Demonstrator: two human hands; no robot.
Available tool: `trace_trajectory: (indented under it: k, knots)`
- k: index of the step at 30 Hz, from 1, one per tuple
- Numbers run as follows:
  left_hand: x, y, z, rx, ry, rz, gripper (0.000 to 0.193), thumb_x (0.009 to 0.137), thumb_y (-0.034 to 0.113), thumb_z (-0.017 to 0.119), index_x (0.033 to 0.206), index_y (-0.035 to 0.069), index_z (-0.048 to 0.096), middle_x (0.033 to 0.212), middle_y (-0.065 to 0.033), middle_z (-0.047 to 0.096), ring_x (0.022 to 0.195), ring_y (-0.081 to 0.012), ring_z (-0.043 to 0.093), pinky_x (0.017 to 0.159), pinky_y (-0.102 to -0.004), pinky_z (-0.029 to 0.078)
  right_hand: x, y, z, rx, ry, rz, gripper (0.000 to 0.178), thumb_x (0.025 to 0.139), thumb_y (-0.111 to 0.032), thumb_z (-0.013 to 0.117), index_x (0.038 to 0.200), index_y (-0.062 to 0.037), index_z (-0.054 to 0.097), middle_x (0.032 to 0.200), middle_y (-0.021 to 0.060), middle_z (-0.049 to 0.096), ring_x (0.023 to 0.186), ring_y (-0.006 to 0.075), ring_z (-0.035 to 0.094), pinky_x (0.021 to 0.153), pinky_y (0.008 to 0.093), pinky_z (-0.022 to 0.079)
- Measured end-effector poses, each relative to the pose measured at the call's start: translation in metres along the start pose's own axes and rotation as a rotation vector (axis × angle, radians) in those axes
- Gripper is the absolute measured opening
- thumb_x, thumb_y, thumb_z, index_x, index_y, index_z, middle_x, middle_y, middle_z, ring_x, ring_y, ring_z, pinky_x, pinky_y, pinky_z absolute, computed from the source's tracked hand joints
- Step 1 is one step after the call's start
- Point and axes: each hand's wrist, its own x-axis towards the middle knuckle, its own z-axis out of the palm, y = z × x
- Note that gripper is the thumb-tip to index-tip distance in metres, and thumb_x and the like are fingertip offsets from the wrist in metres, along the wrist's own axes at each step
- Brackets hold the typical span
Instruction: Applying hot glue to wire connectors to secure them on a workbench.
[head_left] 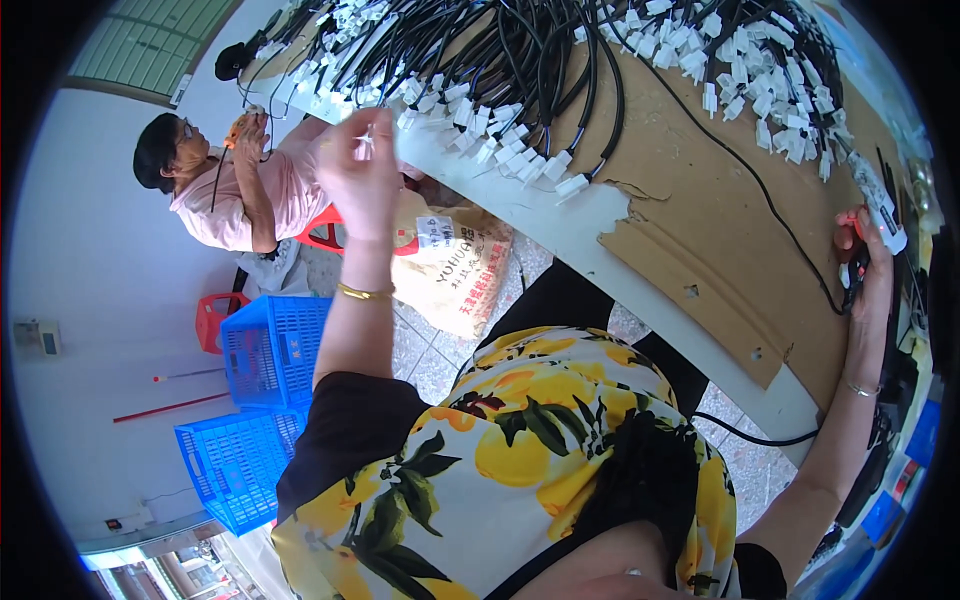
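My left hand (362, 175) is raised at the table's left edge, its fingers curled together and slightly blurred. A small white piece (366, 146) shows between them. Beside that hand lie many white plastic connectors (500, 140) on the ends of black cables (540, 60). At the far right side of the table, my right hand (872, 262) is closed around something dark with red parts, mostly hidden by the fingers. Right by its fingertips is a white elongated device (876, 200) with a label. A thin black cord (765, 190) runs across the cardboard to this hand.
Brown cardboard (720, 250) covers the table (560, 222). More white connectors (770, 85) are heaped at the back right. A co-worker (235, 185) in pink sits at the left, holding an orange tool (238, 130). Blue crates (245, 460) and a printed sack (455, 270) stand on the floor.
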Motion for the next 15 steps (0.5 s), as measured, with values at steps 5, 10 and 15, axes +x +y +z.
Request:
trace_trajectory:
  k: [5, 10, 15]
  knots:
    - [-0.003, -0.066, 0.0, -0.076, -0.037, -0.311, 0.034, 0.071, 0.012, 0.068, 0.098, -0.001, 0.051, 0.077, -0.0052, 0.06, 0.064, -0.0079, 0.053, 0.06, -0.0191, 0.043, -0.001, -0.001, 0.002, -0.072, 0.025, -0.013, 0.024, 0.08, -0.027, 0.056, 0.082, -0.0036, 0.054, 0.07, 0.0012, 0.051, 0.059, 0.0058, 0.041, 0.053, 0.019, 0.029]
    - [-0.031, -0.084, 0.014, -0.165, -0.101, -0.42, 0.047, 0.068, 0.009, 0.069, 0.105, 0.0, 0.042, 0.081, -0.0073, 0.057, 0.066, -0.0105, 0.054, 0.061, -0.0215, 0.045, -0.001, 0.0, 0.002, -0.142, 0.047, 0.028, 0.028, 0.081, -0.032, 0.053, 0.078, -0.0041, 0.055, 0.065, -0.0016, 0.044, 0.059, 0.0058, 0.038, 0.053, 0.0194, 0.025]
    - [-0.022, -0.064, 0.018, -0.13, -0.046, -0.372, 0.039, 0.066, 0.006, 0.067, 0.099, 0.002, 0.046, 0.078, -0.0079, 0.057, 0.066, -0.013, 0.053, 0.059, -0.0239, 0.043, -0.003, 0.0, -0.001, -0.057, 0.006, 0.004, 0.024, 0.079, -0.027, 0.057, 0.081, -0.0032, 0.054, 0.071, 0.0017, 0.053, 0.059, 0.0064, 0.042, 0.053, 0.0196, 0.029]
